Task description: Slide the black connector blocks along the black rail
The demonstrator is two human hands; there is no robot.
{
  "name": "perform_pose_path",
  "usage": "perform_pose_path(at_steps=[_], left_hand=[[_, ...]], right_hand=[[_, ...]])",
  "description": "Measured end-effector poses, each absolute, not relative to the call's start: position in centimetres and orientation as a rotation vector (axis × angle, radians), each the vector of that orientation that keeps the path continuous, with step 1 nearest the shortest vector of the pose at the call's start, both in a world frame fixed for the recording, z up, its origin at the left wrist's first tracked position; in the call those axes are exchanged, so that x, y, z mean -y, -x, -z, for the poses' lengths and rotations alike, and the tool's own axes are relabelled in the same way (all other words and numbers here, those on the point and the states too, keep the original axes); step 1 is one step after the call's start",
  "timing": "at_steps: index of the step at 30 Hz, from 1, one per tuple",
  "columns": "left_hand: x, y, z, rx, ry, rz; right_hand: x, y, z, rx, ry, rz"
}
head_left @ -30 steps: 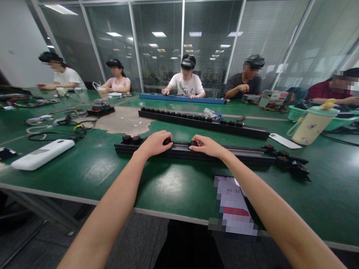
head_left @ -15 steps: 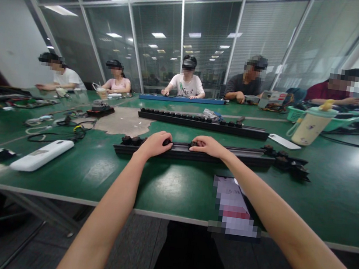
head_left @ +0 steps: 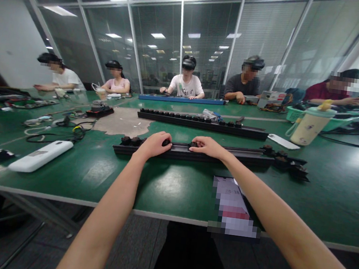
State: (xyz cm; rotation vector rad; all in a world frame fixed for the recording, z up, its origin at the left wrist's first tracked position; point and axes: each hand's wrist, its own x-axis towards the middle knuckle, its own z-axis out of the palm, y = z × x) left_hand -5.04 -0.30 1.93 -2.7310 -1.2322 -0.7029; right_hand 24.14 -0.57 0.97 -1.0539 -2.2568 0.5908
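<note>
A long black rail (head_left: 239, 159) with a channel along its top lies across the table before me. My left hand (head_left: 156, 144) is closed on a small black block (head_left: 166, 142) on the rail's left half. To its right, my right hand (head_left: 209, 146) pinches another small black block (head_left: 193, 144) at the channel; a bare stretch of channel runs between the two. Several dark blocks (head_left: 130, 140) sit on the rail's left end, partly behind my left hand. Loose black pieces (head_left: 291, 163) lie in a heap by the right end. The blocks' exact kind is too small to tell.
Behind lies a second black rail (head_left: 200, 125) with a row of blocks. A phone (head_left: 234, 208) rests at the table's front edge, a white case-like object (head_left: 42, 156) on the left. A tumbler (head_left: 313, 125) and green basket (head_left: 350, 119) stand right. Several people sit opposite.
My hands and the rail stay almost where they were. Across the table, the middle person's hand at the blue bar has lifted slightly.
</note>
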Motion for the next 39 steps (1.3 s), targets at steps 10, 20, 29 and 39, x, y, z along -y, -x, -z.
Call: perform_pose_path(at_steps=[10, 20, 29, 39], left_hand=[[0.5, 4.9, -2.0, 1.246, 2.716, 0.688], [0.6, 4.9, -2.1, 1.243, 2.721, 0.692], [0.4, 5.0, -2.0, 1.237, 2.724, 0.696], [0.4, 4.9, -2.0, 1.234, 2.720, 0.682]], right_hand=[[0.1, -24.1, -0.9, 2.258, 1.064, -0.573], [-0.1, -23.9, -1.0, 2.266, 1.083, -0.556], [-0.3, -23.6, -0.4, 2.248, 1.108, -0.491], [-0.2, -24.0, 0.0, 2.223, 1.047, -0.544]])
